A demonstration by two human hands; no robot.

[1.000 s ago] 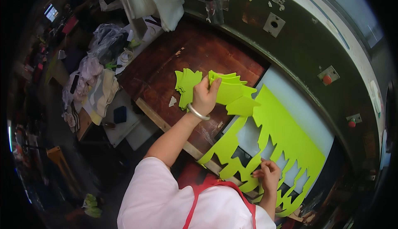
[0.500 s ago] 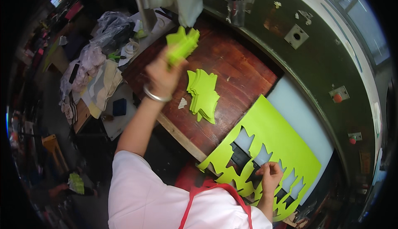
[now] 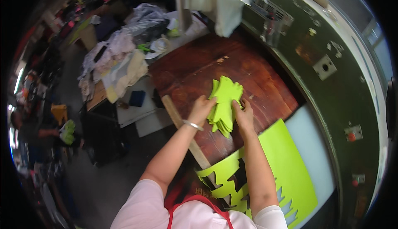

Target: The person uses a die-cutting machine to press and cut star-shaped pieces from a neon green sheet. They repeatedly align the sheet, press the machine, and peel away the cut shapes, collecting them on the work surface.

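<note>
A stack of lime-green, jagged-edged cut sheet pieces (image 3: 225, 100) rests on the reddish-brown wooden board (image 3: 269, 86). My left hand (image 3: 202, 110), with a silver bangle at the wrist, grips the stack's left side. On the opposite side my right hand (image 3: 244, 116) holds it, thumb on top and fingers along the edge. The lower pieces fan out a little at the stack's near end. Near my right forearm lies a large lime-green sheet (image 3: 286, 154) with spiky cut-outs, partly hidden by that arm.
A dark green machine panel (image 3: 306, 42) with red buttons curves along the right, beside a pale slab (image 3: 317, 146). White cloth (image 3: 228, 11) hangs at the back. Crumpled plastic and fabric (image 3: 124, 69) lie to the left. At far left a person (image 3: 35, 129) holds green pieces.
My left hand has brought its raised bunch of green pieces down onto the stack on the board. My right hand has moved from the cut sheet up to the stack. The view has shifted.
</note>
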